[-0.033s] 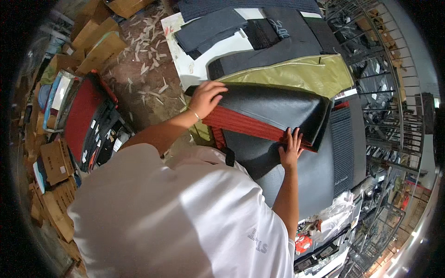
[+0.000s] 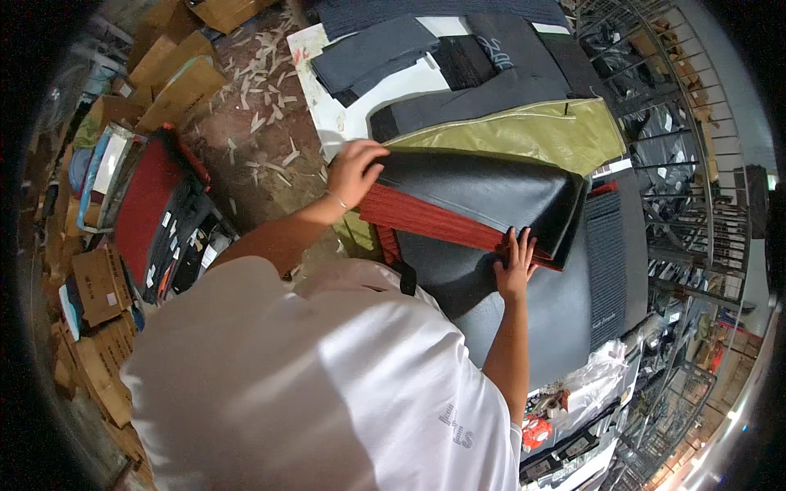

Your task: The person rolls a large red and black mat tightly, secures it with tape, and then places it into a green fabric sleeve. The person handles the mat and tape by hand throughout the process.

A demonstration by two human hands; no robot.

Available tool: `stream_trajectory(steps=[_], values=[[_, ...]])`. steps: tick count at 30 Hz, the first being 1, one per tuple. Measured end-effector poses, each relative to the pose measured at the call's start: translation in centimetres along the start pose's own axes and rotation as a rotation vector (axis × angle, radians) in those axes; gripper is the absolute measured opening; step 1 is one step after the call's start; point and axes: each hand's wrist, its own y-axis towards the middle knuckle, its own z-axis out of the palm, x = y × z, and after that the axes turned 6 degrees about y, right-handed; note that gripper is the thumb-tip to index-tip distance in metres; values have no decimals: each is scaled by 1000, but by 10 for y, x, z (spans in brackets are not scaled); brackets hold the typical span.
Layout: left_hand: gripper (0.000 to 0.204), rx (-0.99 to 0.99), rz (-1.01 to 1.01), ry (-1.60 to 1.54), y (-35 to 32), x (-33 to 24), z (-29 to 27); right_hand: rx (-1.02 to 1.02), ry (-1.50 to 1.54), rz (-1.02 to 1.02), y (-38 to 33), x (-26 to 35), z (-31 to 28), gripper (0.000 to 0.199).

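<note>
Cardboard boxes (image 2: 98,282) and paper scraps cover the workshop floor beside the white desk (image 2: 344,123). On it lies a black leather cover (image 2: 491,196) with a red ribbed panel (image 2: 426,219). Left hand (image 2: 354,170) grips its edge, fingers curled; right hand (image 2: 516,263) presses flat, fingers spread.

Folded mat (image 2: 483,192): glossy black face, red ribbed underside. Sheet (image 2: 540,131) beneath it: olive green. Shirt (image 2: 327,385): white; floor scraps (image 2: 262,123): pale.
</note>
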Motion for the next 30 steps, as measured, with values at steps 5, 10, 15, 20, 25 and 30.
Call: stream_trajectory(steps=[5,10,15,20,25,30], values=[[37,217,-978,-536,-29,110,-18,-7,-8,9,0,-1,5,101],[25,386,-1150,-1227,-45,111,-13,31,-27,36,2,6,1,98],[34,192,-1102,-1215,-52,97,-4,42,-20,24,4,-2,1,96],[50,94,-1045,-1166,-62,98,2,76,-2,41,3,3,-3,95],[47,81,-1060,-1159,-61,96,8,54,-1,15,3,-2,1,97],[55,119,-1098,-1124,-58,88,6,46,-20,19,4,-2,3,99]])
